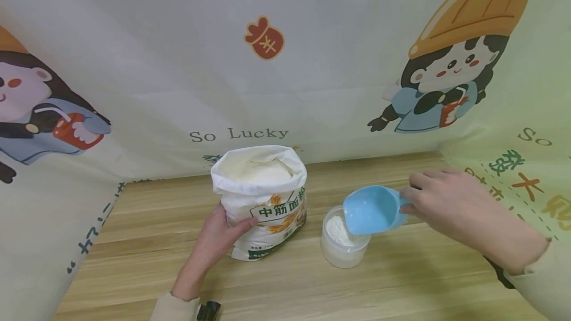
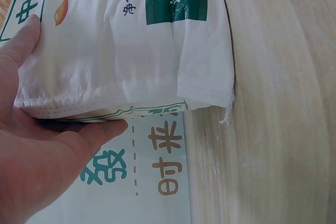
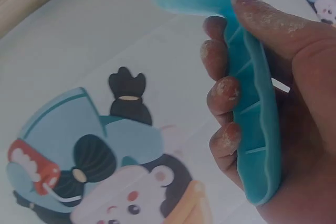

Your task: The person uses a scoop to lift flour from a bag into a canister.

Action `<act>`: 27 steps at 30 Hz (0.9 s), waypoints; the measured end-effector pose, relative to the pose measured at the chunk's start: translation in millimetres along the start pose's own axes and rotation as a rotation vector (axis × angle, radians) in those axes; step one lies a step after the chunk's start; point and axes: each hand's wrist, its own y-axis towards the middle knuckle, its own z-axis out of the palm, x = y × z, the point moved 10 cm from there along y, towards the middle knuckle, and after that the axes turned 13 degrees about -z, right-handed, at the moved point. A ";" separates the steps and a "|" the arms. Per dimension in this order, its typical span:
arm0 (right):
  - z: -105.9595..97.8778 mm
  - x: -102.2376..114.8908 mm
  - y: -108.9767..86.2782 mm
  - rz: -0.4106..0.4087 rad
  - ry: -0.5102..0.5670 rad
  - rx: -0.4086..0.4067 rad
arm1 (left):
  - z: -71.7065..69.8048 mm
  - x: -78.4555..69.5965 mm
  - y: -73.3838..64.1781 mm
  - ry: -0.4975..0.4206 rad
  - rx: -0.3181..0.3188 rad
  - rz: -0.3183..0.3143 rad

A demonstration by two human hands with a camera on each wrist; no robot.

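Note:
An open white bag of flour (image 1: 263,212) stands upright on the table, its top edge folded outward and flour showing inside. My left hand (image 1: 227,234) holds the bag's left side, thumb across the printed front; in the left wrist view the other fingers reach round the bag's edge (image 2: 105,72). My right hand (image 1: 439,207) grips a blue scoop (image 1: 372,209) by its handle. The right wrist view shows fingers curled round that ribbed handle (image 3: 254,119), with flour dusted on them. Tilted, the scoop's bowl is over a clear plastic tub (image 1: 343,256) with white flour (image 1: 339,229) in it.
The wood-grain table (image 1: 147,246) is bordered by a printed cloth backdrop (image 1: 178,63) at the back and both sides. A small black object (image 1: 208,310) shows at the left wrist.

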 end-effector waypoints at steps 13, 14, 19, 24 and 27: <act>6.4 -17.9 -27.5 0.144 0.124 -0.029 | 0.1 -0.3 -0.2 0.009 0.002 -0.001; 6.7 -18.7 -28.2 0.156 0.128 -0.025 | -0.1 -0.5 -0.3 0.009 0.000 -0.001; 4.9 -21.1 -29.7 0.207 0.141 -0.024 | -0.3 -0.4 -0.8 -0.004 0.000 0.002; 2.6 -22.1 -28.3 0.236 0.149 -0.040 | 0.0 0.4 -0.7 -0.010 -0.002 0.000; 1.7 -23.1 -27.0 0.251 0.150 -0.061 | 0.2 -0.1 -0.7 -0.010 -0.001 0.002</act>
